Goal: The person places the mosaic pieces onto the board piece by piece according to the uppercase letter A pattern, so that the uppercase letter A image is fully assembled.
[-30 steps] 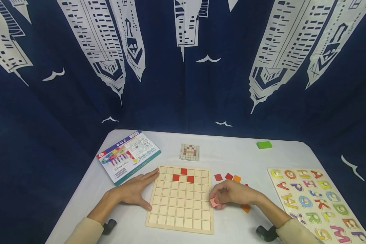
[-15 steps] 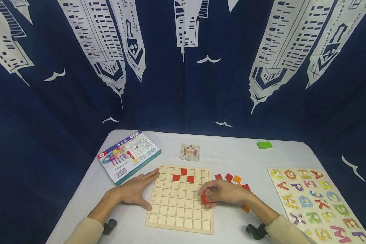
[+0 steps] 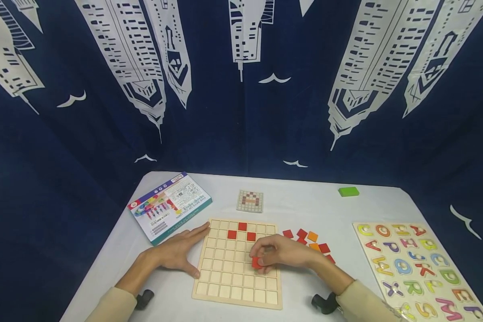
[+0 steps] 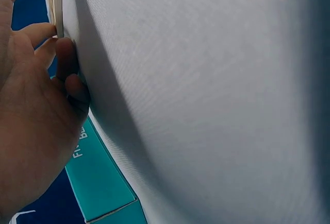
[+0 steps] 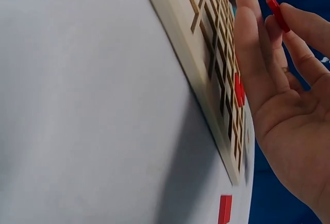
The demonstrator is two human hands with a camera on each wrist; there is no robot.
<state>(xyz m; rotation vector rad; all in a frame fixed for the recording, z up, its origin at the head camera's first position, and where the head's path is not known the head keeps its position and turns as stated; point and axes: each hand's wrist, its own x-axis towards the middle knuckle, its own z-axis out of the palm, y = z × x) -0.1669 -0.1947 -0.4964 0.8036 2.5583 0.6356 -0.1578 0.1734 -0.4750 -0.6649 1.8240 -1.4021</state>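
A wooden grid board point(image 3: 237, 301) lies on the white table, with three red tiles set in its upper cells, one of them a red tile point(image 3: 243, 226) in the top row. My right hand point(image 3: 283, 254) is over the board's right half and pinches another red square tile point(image 3: 257, 262) between thumb and fingers. In the right wrist view that held tile point(image 5: 277, 12) stands on edge, apart from the board point(image 5: 180, 33). Along the board's left edge my left hand point(image 3: 179, 250) rests with fingers spread, thumb and fingertips at the rim; the left wrist view shows its palm side point(image 4: 41, 95).
Loose red and orange tiles point(image 3: 312, 236) lie right of the board. Behind it is a small pattern card point(image 3: 250, 201). A flat game box point(image 3: 170, 206) is at the left, an alphabet puzzle board point(image 3: 418, 268) at the right, a green block point(image 3: 349, 192) at the back.
My right hand has moved left from the board's right edge to over its cells, carrying the red tile. More loose tiles show behind it. The left hand has stayed put.
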